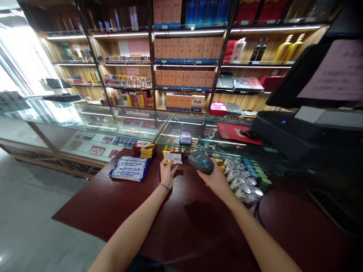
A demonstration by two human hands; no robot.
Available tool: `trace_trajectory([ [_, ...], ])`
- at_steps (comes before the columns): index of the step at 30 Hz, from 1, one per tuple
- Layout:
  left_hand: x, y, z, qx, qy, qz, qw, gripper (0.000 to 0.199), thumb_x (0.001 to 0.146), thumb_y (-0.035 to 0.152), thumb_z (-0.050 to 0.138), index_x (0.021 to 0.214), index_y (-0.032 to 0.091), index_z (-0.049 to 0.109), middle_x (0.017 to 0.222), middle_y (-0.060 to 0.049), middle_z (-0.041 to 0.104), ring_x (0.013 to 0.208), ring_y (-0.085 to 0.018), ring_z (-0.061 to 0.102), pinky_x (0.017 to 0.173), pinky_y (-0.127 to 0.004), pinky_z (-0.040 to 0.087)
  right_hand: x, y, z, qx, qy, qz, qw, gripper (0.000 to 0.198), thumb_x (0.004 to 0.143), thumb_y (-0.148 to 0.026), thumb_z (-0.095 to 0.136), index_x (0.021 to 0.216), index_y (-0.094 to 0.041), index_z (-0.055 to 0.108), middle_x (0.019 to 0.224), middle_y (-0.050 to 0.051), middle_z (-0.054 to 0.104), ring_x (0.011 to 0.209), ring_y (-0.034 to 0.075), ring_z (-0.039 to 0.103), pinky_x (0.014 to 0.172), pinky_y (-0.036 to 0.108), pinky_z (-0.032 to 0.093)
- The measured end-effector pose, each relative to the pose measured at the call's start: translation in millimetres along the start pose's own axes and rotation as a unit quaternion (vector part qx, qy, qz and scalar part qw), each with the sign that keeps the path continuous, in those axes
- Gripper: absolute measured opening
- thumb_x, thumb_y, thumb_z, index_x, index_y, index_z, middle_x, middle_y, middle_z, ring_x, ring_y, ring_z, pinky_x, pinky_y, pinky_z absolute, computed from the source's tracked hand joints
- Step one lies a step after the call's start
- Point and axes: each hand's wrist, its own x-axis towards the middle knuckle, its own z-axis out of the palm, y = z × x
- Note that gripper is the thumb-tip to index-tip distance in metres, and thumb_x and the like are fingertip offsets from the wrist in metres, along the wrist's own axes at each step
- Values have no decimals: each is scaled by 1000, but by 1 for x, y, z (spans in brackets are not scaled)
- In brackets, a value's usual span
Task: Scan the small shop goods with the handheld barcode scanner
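Observation:
My left hand grips a small yellow and dark red snack packet, its white label with a barcode turned toward me. In my right hand is a black barcode scanner, a blue light glowing on its top. The scanner's head is just right of the packet, above the dark red table. Left of my left hand lies a pile of similar yellow and red packets. Nearer to me are blue and silver wrapped packs lying side by side. My right-hand fingers are partly hidden behind the scanner.
Several small jars with silver lids stand right of my right hand. A glass display counter runs behind the table. A dark monitor and till rise at the right, near a red mat. A phone lies at the far right.

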Motion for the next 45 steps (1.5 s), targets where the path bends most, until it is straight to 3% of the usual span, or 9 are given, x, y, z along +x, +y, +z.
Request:
trace_trajectory([
  [14, 4, 0, 1, -104, 39, -30, 993, 22, 90, 15, 66, 106, 23, 53, 116, -5, 65, 103, -16, 68, 99, -46, 57, -1, 13, 10, -165, -106, 61, 979, 49, 76, -34, 72, 124, -28, 63, 99, 5, 78, 90, 29, 74, 73, 33, 52],
  [19, 3, 0, 1, -107, 36, -26, 993, 25, 89, 17, 68, 107, 24, 51, 110, -3, 67, 94, -13, 69, 95, -42, 59, 0, 13, 8, -144, -77, 42, 986, 41, 76, -33, 73, 115, -30, 61, 96, 3, 77, 84, 27, 73, 68, 31, 52],
  [26, 3, 1, 0, -59, 4, -15, 998, 38, 80, 19, 76, 110, 24, 53, 115, -5, 70, 102, -16, 69, 94, -39, 57, 6, 0, -14, -71, -54, 35, 995, 48, 78, -31, 69, 122, -26, 53, 85, 1, 74, 48, 15, 61, 50, 25, 44],
  [30, 2, 4, 6, 19, -32, 19, 999, 45, 75, 34, 82, 109, 19, 57, 107, -7, 73, 98, -19, 71, 88, -35, 57, 11, -8, -35, -34, -35, 61, 997, 49, 78, -34, 68, 123, -25, 51, 61, -7, 64, 36, 14, 53, 42, 25, 42],
  [35, -1, 10, 22, 158, -64, 72, 983, 41, 80, 43, 75, 107, 15, 64, 100, -10, 76, 88, -22, 74, 81, -35, 58, 15, -14, -67, -1, -19, 58, 998, 38, 80, -38, 69, 112, -26, 52, 55, -9, 59, 35, 14, 53, 37, 24, 39],
  [37, -2, 15, 34, 228, -87, 129, 961, 31, 86, 39, 70, 108, 16, 67, 104, -10, 77, 95, -23, 74, 86, -36, 57, 15, -16, -80, 12, -7, 59, 998, 37, 81, -39, 69, 111, -26, 52, 52, -10, 57, 34, 14, 52, 37, 24, 39],
  [39, -4, 19, 50, 325, -114, 203, 917, 24, 90, 32, 65, 110, 20, 70, 108, -8, 77, 101, -23, 73, 91, -34, 56, 16, -18, -92, 37, 9, 70, 997, 38, 80, -39, 69, 112, -26, 53, 49, -10, 55, 33, 14, 49, 35, 25, 38],
  [41, -7, 23, 67, 443, -142, 267, 844, 23, 94, 29, 62, 114, 23, 72, 109, -6, 78, 100, -22, 74, 90, -32, 55, 16, -18, -103, 65, 27, 76, 995, 40, 79, -39, 70, 112, -26, 53, 48, -10, 53, 32, 15, 48, 33, 25, 38],
  [45, -18, 23, 99, 626, -229, 339, 663, 30, 100, 26, 54, 126, 27, 69, 110, -7, 78, 95, -21, 74, 82, -28, 55, 15, -18, -121, 112, 61, 70, 989, 39, 76, -38, 73, 108, -26, 54, 48, -9, 53, 33, 15, 47, 33, 25, 38],
])
